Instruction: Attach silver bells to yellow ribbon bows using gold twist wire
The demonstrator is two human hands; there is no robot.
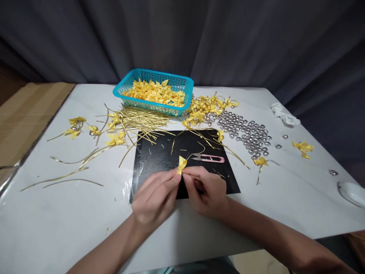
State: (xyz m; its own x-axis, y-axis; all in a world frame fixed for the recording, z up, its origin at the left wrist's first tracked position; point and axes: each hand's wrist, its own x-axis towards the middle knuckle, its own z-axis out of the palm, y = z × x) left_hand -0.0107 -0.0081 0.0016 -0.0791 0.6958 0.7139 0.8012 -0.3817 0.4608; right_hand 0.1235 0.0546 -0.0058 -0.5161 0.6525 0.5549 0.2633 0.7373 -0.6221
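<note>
A small yellow ribbon bow [181, 163] stands between my fingertips above the black mat [162, 152]. My left hand [156, 194] pinches the bow's lower left side. From the right, the thumb and forefinger of my right hand [207, 188] close at the same spot; whether a tie end is also between them is hidden. Just beyond the bow, a pair of pink thread snips [212, 158] lies on the mat, with a thin gold tie [202, 149] curving beside its blades. Short clippings are scattered around.
A blue basket [118, 90] of yellow bows stands at the back. Before it lies a heap of gold ties [142, 120]. Silver beads [251, 137] spread to the right, near tied bows [211, 104]. A crumpled tissue [285, 115] and a white object [352, 193] lie far right.
</note>
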